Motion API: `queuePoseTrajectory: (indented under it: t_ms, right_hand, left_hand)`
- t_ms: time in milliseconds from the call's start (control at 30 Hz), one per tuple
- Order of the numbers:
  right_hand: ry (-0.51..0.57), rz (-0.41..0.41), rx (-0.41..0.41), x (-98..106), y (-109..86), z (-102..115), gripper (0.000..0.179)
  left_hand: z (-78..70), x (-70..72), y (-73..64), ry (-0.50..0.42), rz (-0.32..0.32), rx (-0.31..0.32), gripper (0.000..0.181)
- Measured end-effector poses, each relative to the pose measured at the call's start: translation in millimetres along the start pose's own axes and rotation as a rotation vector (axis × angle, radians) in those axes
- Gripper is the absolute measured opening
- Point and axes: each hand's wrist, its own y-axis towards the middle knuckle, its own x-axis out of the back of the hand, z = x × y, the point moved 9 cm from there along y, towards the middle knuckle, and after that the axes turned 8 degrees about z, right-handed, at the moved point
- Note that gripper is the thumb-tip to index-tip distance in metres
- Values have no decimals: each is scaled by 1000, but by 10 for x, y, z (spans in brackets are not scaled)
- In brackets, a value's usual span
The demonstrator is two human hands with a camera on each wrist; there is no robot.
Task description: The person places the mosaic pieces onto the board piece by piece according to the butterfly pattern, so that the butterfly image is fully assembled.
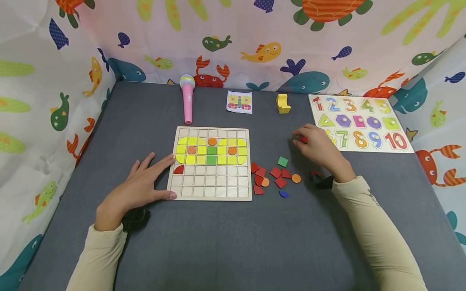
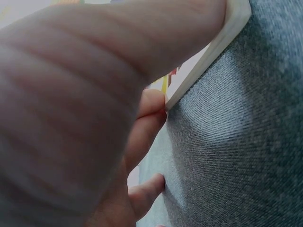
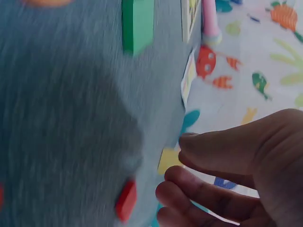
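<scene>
My left hand (image 1: 143,184) rests at the left side of a square wooden grid board (image 1: 211,194), fingers spread. Its thumb (image 2: 189,28) lies on the lower left corner and the index fingertip touches the left edge. Yellow, orange and green pieces fill the board's upper rows, and one red quarter-round piece (image 1: 178,169) sits below them at the left. Over the table to the right, my right hand (image 1: 316,145) hovers by a red piece (image 3: 126,201), which lies on the cloth apart from the fingers. Thumb and fingertips are bent towards each other with nothing between them.
Loose red pieces (image 1: 280,182), a green square (image 1: 282,161), orange discs (image 1: 296,178) and a blue piece (image 1: 283,194) lie right of the board. Behind stand a pink toy microphone (image 1: 187,101), a pattern card (image 1: 239,102), a yellow block (image 1: 282,104) and a number puzzle (image 1: 364,147).
</scene>
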Motion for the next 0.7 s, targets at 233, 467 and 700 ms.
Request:
queuePoseTrajectory:
  t_ms: [233,467,700]
  right_hand:
    - [-17,35,-117,67,-53,-296,29]
    - [9,90,-167,-19,-51,-459,32]
    - [34,87,-203,-42,-24,-519,31]
  left_hand:
    - [-12,0,-11,2,0,-1,114]
    - [-34,-4,-24,2,-1,-15,113]
    - [-52,-2,-19,-2,-1,-7,112]
